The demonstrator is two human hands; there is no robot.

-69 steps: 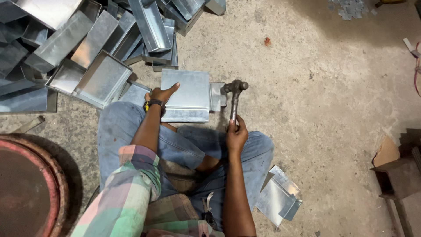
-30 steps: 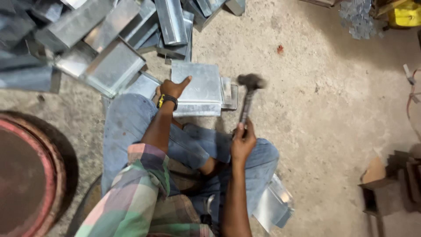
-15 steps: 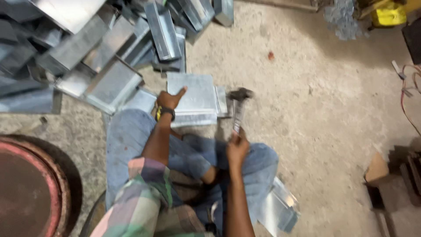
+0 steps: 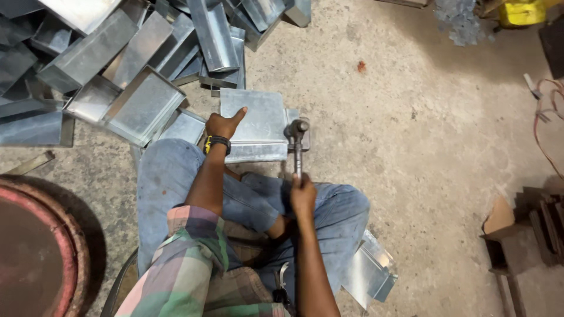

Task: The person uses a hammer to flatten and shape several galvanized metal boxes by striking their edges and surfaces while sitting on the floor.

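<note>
While left hand [image 4: 224,124] presses sheet [image 4: 254,120] flat | right hand [image 4: 302,194] grips hammer [image 4: 296,141] at sheet's right edge

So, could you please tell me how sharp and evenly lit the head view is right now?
Head view: mostly sharp, with the hammer in the right hand crisp; soft glare on the metal sheet under the left hand; dim shadow toward the top right corner.

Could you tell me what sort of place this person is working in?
Probably a small sheet-metal workshop: a pile of folded metal trays lies on the bare concrete floor, and the right hand holds a hammer over a metal sheet.
</note>
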